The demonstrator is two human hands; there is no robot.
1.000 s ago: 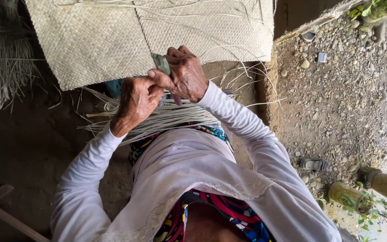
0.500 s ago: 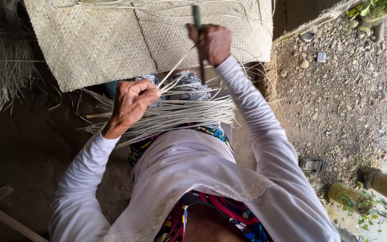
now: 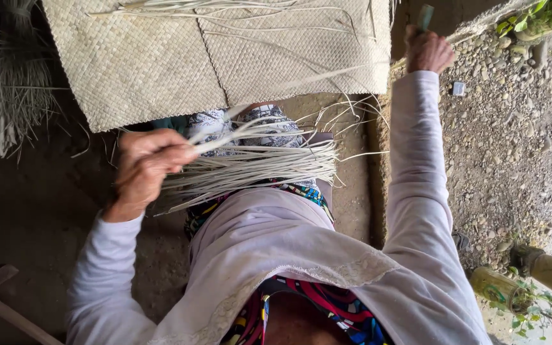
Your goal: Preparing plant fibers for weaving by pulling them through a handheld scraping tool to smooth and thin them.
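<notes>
Below the woven mat (image 3: 225,57), left hand (image 3: 148,163) pinches one pale strip (image 3: 276,96) above the lap bundle (image 3: 263,169); right hand (image 3: 426,51), arm outstretched, grips a greenish tool (image 3: 424,16).

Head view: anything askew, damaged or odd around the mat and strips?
Nothing looks damaged. The woven mat lies flat, with loose strands strewn over its top edge. The left hand pinches a strip from the fanned bundle of strips on the lap; the right hand is raised, gripping a dark tool.
</notes>
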